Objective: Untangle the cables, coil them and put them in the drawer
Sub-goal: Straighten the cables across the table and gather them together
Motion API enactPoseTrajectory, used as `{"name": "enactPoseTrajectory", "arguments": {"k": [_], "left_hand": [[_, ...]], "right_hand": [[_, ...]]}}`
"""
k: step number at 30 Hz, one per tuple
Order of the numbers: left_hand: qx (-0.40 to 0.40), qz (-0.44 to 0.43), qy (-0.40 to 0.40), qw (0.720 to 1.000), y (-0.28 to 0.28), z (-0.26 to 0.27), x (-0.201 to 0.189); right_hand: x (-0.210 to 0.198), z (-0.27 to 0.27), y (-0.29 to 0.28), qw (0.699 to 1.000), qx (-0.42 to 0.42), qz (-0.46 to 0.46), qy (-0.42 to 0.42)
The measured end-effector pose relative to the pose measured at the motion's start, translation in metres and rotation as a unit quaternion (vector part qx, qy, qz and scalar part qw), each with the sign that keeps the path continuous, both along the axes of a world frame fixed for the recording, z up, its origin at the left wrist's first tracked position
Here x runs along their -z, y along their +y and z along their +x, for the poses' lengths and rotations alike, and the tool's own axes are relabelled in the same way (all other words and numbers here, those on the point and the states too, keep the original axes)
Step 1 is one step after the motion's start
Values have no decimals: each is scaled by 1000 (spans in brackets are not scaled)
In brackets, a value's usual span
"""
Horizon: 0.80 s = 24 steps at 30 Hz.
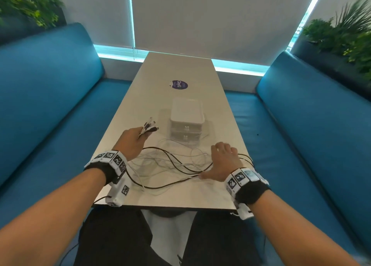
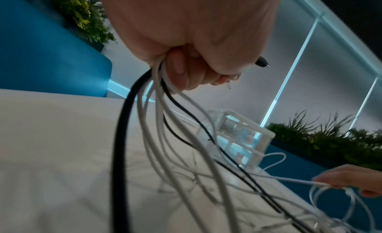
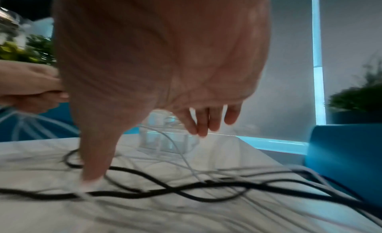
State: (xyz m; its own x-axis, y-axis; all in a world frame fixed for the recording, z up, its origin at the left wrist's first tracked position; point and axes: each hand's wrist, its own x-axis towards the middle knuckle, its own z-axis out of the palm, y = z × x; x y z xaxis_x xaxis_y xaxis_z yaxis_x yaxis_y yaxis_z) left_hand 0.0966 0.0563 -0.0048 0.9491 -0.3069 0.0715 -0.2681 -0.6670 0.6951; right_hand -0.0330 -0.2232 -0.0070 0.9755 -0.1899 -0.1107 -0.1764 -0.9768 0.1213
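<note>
A tangle of white and black cables (image 1: 172, 165) lies spread across the near end of the table (image 1: 176, 69). My left hand (image 1: 140, 134) is raised above the table and grips a bundle of cable ends (image 1: 149, 126); in the left wrist view its fist (image 2: 186, 69) is closed round several white and black strands (image 2: 144, 113). My right hand (image 1: 214, 161) rests on the cables at the right, with the thumb (image 3: 93, 174) pressed down on them and the fingers (image 3: 202, 127) hanging loose. A clear drawer unit (image 1: 186, 121) with two shut drawers stands just beyond the tangle.
Blue bench seats (image 1: 50, 109) run along both sides of the narrow table. A round dark sticker (image 1: 178, 84) lies farther up the tabletop. Some cable loops hang over the table's right edge (image 1: 249, 159). Planters with greenery (image 1: 345, 37) stand behind the seat backs.
</note>
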Motion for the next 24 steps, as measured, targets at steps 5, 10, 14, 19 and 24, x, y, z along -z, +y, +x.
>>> {"name": "enactPoseTrajectory", "arguments": {"k": [5, 10, 14, 19, 24], "left_hand": [[13, -57, -16, 998, -27, -10, -12], [47, -123, -29, 991, -50, -30, -16], [10, -203, -37, 978, -54, -39, -26], [14, -207, -5, 978, -48, -37, -29], [33, -144, -35, 988, -22, -21, -34]], "right_hand": [[-6, 8, 45, 981, -91, 147, -89], [-12, 27, 103, 929, -143, 337, -53], [-10, 41, 124, 912, -89, 398, -45], [7, 48, 126, 927, -95, 362, -28], [22, 38, 84, 955, -112, 274, 16]]}}
